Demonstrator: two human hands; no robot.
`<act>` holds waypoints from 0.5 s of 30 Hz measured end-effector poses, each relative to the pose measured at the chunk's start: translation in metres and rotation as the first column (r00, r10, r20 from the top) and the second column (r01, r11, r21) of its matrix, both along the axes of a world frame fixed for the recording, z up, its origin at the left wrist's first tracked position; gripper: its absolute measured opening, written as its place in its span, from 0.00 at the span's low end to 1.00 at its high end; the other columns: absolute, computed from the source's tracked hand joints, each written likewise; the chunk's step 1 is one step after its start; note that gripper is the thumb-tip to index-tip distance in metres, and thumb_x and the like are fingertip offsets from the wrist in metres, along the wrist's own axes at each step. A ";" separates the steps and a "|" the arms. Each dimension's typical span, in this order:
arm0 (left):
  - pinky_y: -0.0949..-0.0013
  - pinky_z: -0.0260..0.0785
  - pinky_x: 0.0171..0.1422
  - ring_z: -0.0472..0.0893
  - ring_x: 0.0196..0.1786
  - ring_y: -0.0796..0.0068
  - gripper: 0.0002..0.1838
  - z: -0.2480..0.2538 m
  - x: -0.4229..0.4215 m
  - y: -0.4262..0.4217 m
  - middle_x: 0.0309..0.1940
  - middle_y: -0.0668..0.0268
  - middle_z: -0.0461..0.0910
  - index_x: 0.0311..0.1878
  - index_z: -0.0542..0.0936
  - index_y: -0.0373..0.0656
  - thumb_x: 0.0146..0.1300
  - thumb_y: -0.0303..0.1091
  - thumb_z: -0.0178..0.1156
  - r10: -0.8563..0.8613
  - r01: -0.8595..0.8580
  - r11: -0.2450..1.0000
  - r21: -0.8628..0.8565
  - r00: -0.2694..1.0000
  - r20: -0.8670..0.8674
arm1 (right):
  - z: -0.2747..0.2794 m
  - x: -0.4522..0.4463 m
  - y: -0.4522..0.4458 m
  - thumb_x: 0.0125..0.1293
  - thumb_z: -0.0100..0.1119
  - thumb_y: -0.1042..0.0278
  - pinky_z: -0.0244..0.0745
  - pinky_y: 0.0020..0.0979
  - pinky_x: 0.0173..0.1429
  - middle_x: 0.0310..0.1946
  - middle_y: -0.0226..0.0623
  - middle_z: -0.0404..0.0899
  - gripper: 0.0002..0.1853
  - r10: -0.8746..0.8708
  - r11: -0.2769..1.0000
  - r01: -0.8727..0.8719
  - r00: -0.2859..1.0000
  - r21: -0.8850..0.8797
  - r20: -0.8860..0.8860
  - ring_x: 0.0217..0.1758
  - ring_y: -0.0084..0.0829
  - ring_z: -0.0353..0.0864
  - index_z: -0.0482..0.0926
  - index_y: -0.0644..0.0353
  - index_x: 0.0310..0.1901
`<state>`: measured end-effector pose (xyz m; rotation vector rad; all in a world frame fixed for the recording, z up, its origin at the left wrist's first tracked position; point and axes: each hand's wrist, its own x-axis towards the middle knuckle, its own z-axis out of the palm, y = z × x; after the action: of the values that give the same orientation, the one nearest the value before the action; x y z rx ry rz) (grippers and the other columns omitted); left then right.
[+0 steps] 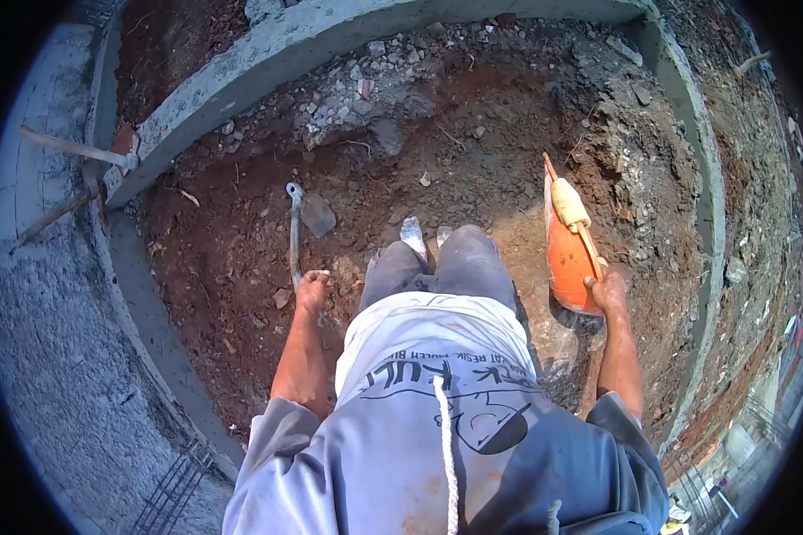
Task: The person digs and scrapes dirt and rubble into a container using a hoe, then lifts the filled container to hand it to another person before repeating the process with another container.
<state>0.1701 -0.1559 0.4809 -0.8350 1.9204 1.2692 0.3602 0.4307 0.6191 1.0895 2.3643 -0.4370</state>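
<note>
My right hand [608, 291] is closed on the near edge of an orange bucket [571, 263]. The bucket is tipped on its side, and a pale cylindrical grip [570, 203] lies along its handle. On the other side, my left hand [313, 290] is curled closed beside my left knee. A grey metal bar [295, 234] with a ring at its far end reaches down to that hand. Whether the fingers hold it I cannot tell. Right of the bar lies a flat grey piece [318, 215], possibly a stone or a blade.
Concrete beams [241, 85] frame the dug earth [419, 192] around my feet. Rubble [352, 98] lies against the far beam. A wooden-handled tool [78, 148] rests across the left corner. Steel rebar cages [171, 492] stand low on the left.
</note>
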 end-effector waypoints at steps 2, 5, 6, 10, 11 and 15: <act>0.75 0.68 0.30 0.76 0.26 0.78 0.11 0.009 0.027 -0.010 0.29 0.67 0.80 0.41 0.79 0.36 0.65 0.36 0.59 -0.003 0.004 0.999 -0.054 1.000 0.017 | -0.032 -0.016 0.017 0.55 0.66 0.63 0.74 0.45 0.52 0.40 0.56 0.82 0.19 0.074 0.997 -0.074 0.997 -0.020 0.017 0.47 0.53 0.81 0.81 0.59 0.48; 0.74 0.68 0.30 0.77 0.27 0.78 0.11 0.027 0.055 -0.022 0.28 0.68 0.79 0.39 0.79 0.36 0.64 0.36 0.59 0.014 -0.014 0.997 -0.076 1.000 -0.009 | -0.078 -0.027 0.037 0.53 0.65 0.66 0.74 0.45 0.53 0.39 0.53 0.82 0.17 0.240 0.969 -0.242 0.970 -0.047 -0.040 0.47 0.51 0.81 0.81 0.58 0.46; 0.74 0.68 0.30 0.77 0.28 0.78 0.11 0.035 0.064 -0.027 0.28 0.68 0.79 0.39 0.79 0.36 0.64 0.36 0.59 0.015 -0.017 0.997 -0.078 1.000 -0.020 | -0.089 -0.031 0.039 0.53 0.63 0.67 0.75 0.45 0.53 0.39 0.51 0.82 0.16 0.291 0.955 -0.294 0.955 -0.043 -0.058 0.46 0.50 0.81 0.81 0.58 0.45; 0.75 0.61 0.25 0.72 0.23 0.80 0.07 0.052 0.073 -0.033 0.29 0.69 0.78 0.43 0.75 0.43 0.67 0.34 0.54 0.015 -0.017 0.989 -0.147 1.000 -0.009 | -0.098 -0.032 0.015 0.47 0.57 0.75 0.74 0.44 0.51 0.33 0.47 0.82 0.12 0.493 0.868 -0.490 0.834 0.076 -0.248 0.40 0.49 0.82 0.80 0.59 0.37; 0.75 0.62 0.26 0.73 0.24 0.80 0.07 0.061 0.071 -0.024 0.29 0.69 0.78 0.44 0.75 0.43 0.67 0.34 0.55 0.034 -0.034 0.991 -0.132 0.999 -0.006 | -0.103 -0.028 0.013 0.46 0.57 0.76 0.74 0.44 0.51 0.32 0.47 0.82 0.11 0.545 0.835 -0.541 0.787 0.102 -0.290 0.39 0.49 0.82 0.79 0.59 0.35; 0.75 0.65 0.33 0.75 0.29 0.80 0.08 0.108 0.054 0.035 0.30 0.70 0.78 0.44 0.76 0.42 0.66 0.35 0.56 -0.017 0.010 0.985 -0.170 0.999 -0.044 | -0.149 -0.001 0.000 0.46 0.57 0.77 0.73 0.44 0.55 0.39 0.47 0.80 0.18 0.566 0.815 -0.579 0.784 0.030 -0.253 0.46 0.50 0.79 0.80 0.58 0.43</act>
<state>0.2240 -0.1211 0.5886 -0.8834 2.0896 1.1367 0.3588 0.4309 0.4705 0.2481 2.7297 -0.4175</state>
